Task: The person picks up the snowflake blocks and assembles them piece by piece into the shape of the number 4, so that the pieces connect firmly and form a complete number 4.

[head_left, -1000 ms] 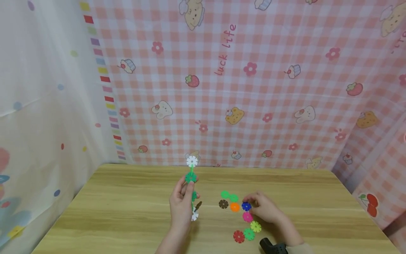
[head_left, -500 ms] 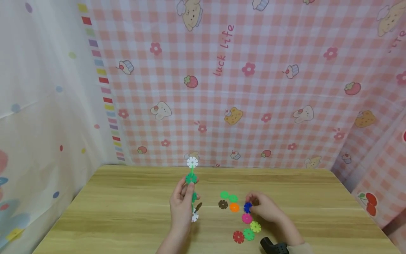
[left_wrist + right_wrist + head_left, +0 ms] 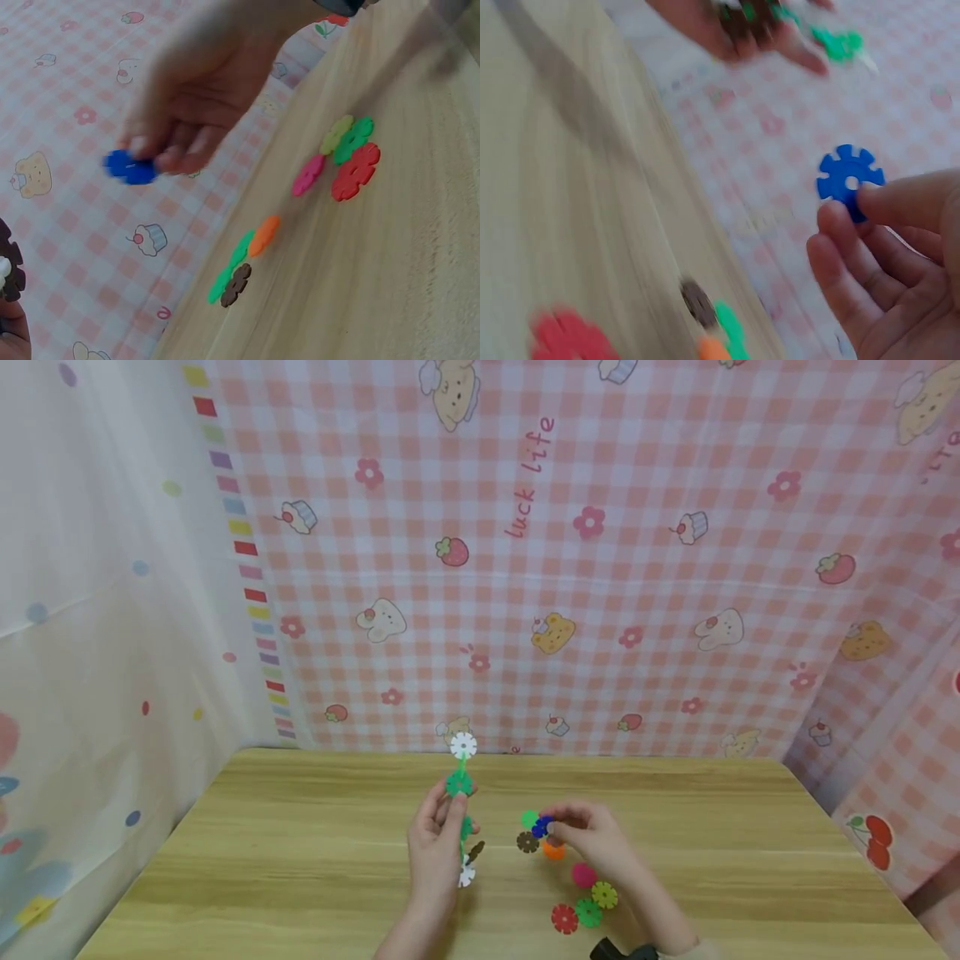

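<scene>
My left hand grips an upright chain of notched plastic discs joined at their slots. A white disc tops the chain, with a green disc just above my thumb. Lower down, a brown disc and another white disc stick out beside the palm. My right hand pinches a blue notched disc between thumb and fingers, held up above the table. In the head view the blue disc overlaps the loose discs behind it, a short way right of the chain.
On the wooden table lie loose discs: brown, orange, light green, pink, yellow, green and red. A pink checked cloth hangs behind the table's far edge.
My right hand has picked the blue disc up off the table beside the pink one and carried it left. My left hand, with the chain, has shifted slightly right.
</scene>
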### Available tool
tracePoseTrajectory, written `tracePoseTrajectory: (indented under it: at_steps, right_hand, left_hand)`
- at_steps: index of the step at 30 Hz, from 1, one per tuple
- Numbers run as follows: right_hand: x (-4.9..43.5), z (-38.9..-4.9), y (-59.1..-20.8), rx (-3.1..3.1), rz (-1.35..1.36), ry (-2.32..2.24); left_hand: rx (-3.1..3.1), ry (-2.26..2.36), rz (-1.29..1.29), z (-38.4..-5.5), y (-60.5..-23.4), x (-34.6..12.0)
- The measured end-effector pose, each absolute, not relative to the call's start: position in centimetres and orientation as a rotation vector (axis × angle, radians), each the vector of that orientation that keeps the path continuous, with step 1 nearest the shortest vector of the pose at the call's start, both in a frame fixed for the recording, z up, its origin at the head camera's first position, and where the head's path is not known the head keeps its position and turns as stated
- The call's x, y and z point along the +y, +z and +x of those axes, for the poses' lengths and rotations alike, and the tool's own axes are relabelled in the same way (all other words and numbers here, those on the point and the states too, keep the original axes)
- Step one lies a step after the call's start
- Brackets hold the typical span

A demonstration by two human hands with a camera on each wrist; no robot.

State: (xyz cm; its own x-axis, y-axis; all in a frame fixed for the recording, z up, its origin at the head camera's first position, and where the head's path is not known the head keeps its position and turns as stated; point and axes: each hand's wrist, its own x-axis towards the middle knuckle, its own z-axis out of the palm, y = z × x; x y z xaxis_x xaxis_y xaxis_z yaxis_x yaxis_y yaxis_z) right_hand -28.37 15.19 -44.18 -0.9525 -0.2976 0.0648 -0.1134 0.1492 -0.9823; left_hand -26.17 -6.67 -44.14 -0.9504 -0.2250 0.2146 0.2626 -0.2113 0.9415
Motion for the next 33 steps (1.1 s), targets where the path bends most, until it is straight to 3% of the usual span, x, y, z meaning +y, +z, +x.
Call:
tracePoseTrajectory:
  at_steps: [14, 33]
  right_hand:
    - [10.7, -26.5, -44.3, 2.020, -0.395, -2.161]
    - [9.5, -26.0, -44.7, 2.028, -0.308, -2.208]
  left_hand:
    - [-1.780, -2.214, -0.085, -25.8, -44.3, -6.1]
    - [-1.764, -2.203, -0.126, -26.0, -44.9, -5.8]
